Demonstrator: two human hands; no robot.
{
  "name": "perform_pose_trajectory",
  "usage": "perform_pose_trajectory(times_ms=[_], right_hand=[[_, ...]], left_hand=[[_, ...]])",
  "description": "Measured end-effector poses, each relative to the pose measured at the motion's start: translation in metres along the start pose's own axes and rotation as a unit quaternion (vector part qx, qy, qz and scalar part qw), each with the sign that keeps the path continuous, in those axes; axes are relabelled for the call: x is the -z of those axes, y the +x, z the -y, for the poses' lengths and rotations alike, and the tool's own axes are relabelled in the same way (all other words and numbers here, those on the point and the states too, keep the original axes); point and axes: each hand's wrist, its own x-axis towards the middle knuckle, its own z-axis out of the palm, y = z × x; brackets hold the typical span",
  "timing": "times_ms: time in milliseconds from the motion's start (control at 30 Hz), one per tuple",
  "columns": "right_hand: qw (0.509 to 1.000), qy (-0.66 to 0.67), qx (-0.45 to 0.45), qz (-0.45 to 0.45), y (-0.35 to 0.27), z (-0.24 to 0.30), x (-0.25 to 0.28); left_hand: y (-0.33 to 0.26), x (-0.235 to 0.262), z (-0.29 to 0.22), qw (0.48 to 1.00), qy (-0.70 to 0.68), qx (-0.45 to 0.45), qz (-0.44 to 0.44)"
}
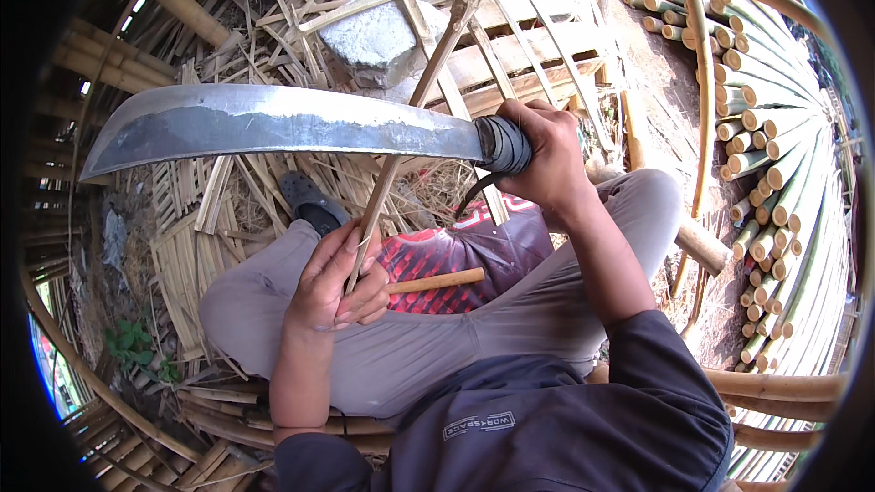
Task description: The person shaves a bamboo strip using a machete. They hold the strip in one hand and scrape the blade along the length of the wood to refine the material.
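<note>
At mid-frame the right hand (pixel 545 162) is closed around the wrapped handle of a big machete (pixel 273 126), its blade lying level across the upper left, seemingly so the edge meets the thin bamboo stick (pixel 428 82). The left hand (pixel 333 282) pinches that stick's lower end above the lap, steadying it upright. Its tip blurs into bamboo slats (pixel 538 46) at the top; a short stick (pixel 436 281) lies half hidden behind the fingers.

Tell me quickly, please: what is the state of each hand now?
Left hand: closed, fingers holding a thin bamboo stick.
Right hand: closed on the wrapped handle of a large knife, blade raised.
</note>
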Motion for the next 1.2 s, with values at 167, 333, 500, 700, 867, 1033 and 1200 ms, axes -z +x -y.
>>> perform_pose_trajectory(times_ms=[167, 333, 500, 700, 867, 1033, 1200], right_hand=[[0.987, -0.124, -0.094, -0.044, 0.013, -0.026, 0.012], [0.989, -0.133, -0.036, -0.047, 0.006, -0.027, 0.005], [0.994, -0.077, 0.079, -0.019, 0.0, -0.011, -0.006], [0.971, -0.155, -0.12, -0.135, 0.012, -0.049, 0.007], [0.976, -0.173, -0.001, -0.133, 0.005, -0.046, 0.002], [0.987, -0.114, 0.04, -0.104, 0.003, -0.032, -0.004], [0.963, -0.144, -0.16, -0.162, 0.016, -0.06, 0.003]], left_hand=[[0.003, -0.009, -0.002, 0.991, 0.095, 0.003, -0.09], [0.002, -0.001, 0.004, 0.995, 0.072, 0.015, -0.073], [0.002, -0.008, 0.0, 0.996, 0.046, 0.038, -0.069], [0.002, -0.005, 0.003, 0.995, -0.039, 0.076, -0.041], [0.001, -0.003, 0.0, 0.997, -0.036, 0.069, -0.031], [0.002, -0.002, -0.003, 0.997, -0.032, 0.063, -0.012], [-0.005, -0.006, -0.004, 0.999, 0.009, 0.046, -0.028]])
